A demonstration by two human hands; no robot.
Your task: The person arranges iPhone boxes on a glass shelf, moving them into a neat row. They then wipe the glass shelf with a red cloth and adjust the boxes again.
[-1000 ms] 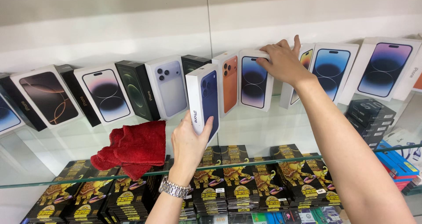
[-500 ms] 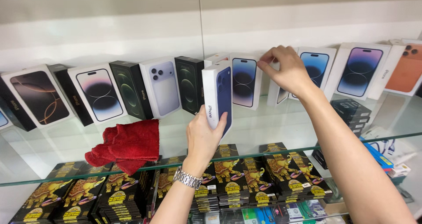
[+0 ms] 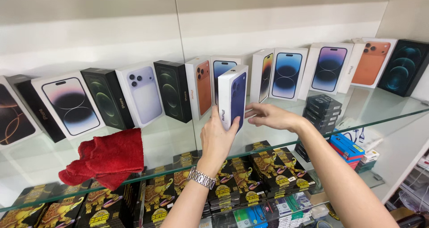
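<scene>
Above the glass shelf (image 3: pixel 384 111), the left hand (image 3: pixel 219 136) grips an upright blue phone box (image 3: pixel 233 96); the open right hand (image 3: pixel 268 117) is beside it.

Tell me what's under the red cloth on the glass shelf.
The red cloth lies on the glass shelf; below it show dark packets with yellow print. What the cloth covers directly is hidden.

glossy white-and-blue cardboard phone box (image 3: pixel 233 96); smooth clear glass shelf (image 3: pixel 384 103); soft fuzzy red cloth (image 3: pixel 107 158); shiny metal link wristwatch (image 3: pixel 201 179) looked polished.
</scene>
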